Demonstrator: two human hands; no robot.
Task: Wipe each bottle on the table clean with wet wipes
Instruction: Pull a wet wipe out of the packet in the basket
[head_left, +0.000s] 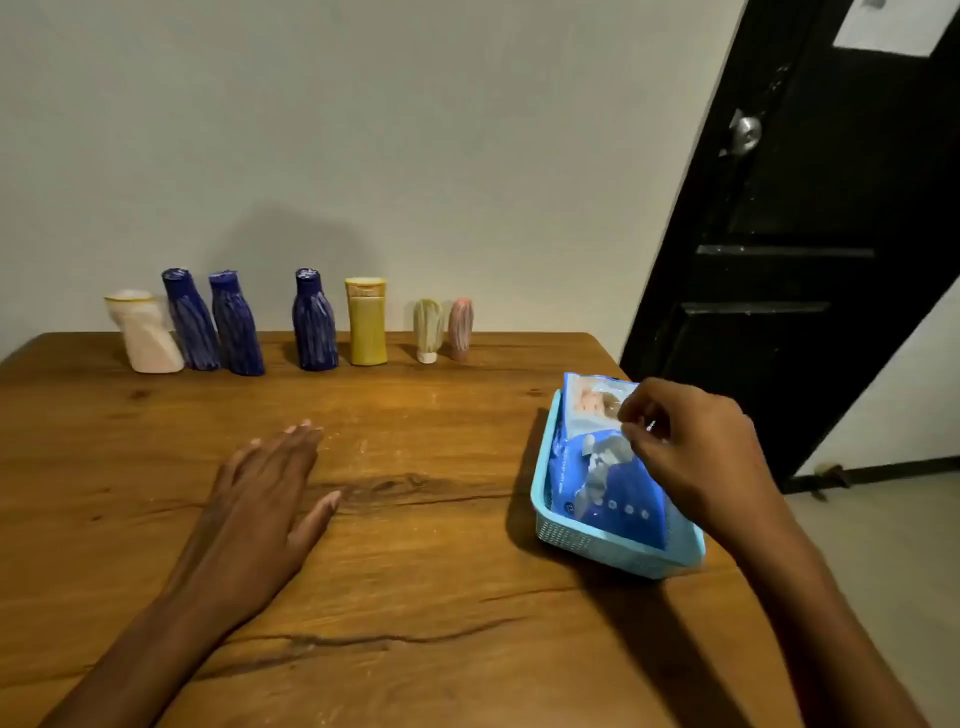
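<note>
Several bottles stand in a row at the table's far edge: a white one (148, 335), three dark blue ones (189, 322) (236, 325) (313, 322), a yellow one (367, 323), and two small tubes, cream (428, 330) and pink (461, 328). A blue pack of wet wipes (605, 467) lies in a light blue basket (597, 545) at the right. My right hand (691, 452) hovers over the pack, with fingertips pinching at its top flap. My left hand (265, 499) rests flat on the table, fingers straight.
The wooden table (415, 597) ends at the wall behind the bottles. A black door (805, 260) stands to the right, beyond the table's right edge, with floor below it.
</note>
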